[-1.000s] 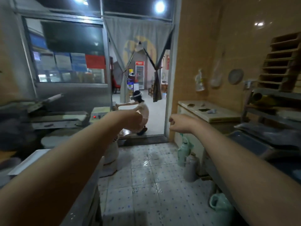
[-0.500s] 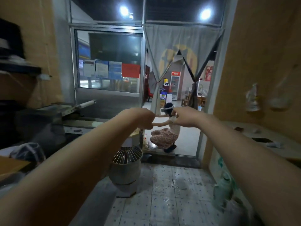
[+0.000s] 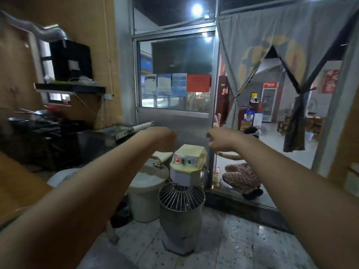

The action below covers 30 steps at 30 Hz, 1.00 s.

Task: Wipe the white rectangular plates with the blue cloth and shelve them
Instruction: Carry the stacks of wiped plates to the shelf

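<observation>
No white rectangular plate and no blue cloth show in the head view. Both my arms are stretched out in front of me at chest height. My left hand is curled into a fist and holds nothing. My right hand is also curled, a short gap away from the left, and nothing is in it. Both hang in the air above a dough mixer.
A dough mixer with a wire guard stands on the tiled floor ahead, a white lidded bucket beside it. A dark stove area is at left. A person crouches in the curtained doorway at right.
My view has swung to the left, bringing the mixer and stove into sight. My two hands have stayed raised and curled, and have drawn slightly apart since half a second ago.
</observation>
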Motion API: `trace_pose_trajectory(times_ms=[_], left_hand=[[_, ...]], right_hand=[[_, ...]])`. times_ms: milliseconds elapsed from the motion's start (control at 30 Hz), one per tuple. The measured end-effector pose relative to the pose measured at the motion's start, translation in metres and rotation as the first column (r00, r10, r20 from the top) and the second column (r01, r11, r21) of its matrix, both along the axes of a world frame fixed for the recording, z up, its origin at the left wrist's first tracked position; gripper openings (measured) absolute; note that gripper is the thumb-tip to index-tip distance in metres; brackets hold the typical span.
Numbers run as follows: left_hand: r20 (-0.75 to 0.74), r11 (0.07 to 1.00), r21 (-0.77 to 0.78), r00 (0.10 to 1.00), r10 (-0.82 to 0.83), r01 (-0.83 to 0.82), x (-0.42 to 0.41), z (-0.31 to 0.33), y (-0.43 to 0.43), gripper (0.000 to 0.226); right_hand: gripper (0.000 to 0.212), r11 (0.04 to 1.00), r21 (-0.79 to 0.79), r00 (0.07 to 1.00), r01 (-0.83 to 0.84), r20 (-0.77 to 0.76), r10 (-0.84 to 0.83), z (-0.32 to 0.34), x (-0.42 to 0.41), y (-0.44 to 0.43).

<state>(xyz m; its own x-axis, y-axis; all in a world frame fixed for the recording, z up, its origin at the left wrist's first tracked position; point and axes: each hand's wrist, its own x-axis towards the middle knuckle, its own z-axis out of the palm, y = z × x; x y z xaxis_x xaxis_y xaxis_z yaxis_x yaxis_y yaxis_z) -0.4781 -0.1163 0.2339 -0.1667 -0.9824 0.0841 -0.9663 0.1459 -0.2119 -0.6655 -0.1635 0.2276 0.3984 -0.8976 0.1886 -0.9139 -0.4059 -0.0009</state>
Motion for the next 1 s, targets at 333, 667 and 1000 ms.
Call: trace_pose_trajectory(times_ms=[333,667,1000], left_hand=[[0.056,0.955,-0.01,0.954,0.295,-0.295,0.008,0.015,-0.1,0.032],[0.093,0.827,-0.177,0.827,0.554,-0.534,0.116,0.003,-0.198,0.016],[0.132,0.61,-0.262,0.598,0.79,-0.748,0.227,0.006,-0.243,0.018]], right_hand=[[0.034,0.978,0.012,0.977,-0.211,0.019,0.21,-0.001,0.007,-0.164],[0.02,0.877,-0.009,0.877,-0.48,0.02,0.48,-0.004,0.129,-0.286],[0.023,0.752,-0.006,0.751,-0.659,0.064,0.658,0.01,0.265,-0.375]])
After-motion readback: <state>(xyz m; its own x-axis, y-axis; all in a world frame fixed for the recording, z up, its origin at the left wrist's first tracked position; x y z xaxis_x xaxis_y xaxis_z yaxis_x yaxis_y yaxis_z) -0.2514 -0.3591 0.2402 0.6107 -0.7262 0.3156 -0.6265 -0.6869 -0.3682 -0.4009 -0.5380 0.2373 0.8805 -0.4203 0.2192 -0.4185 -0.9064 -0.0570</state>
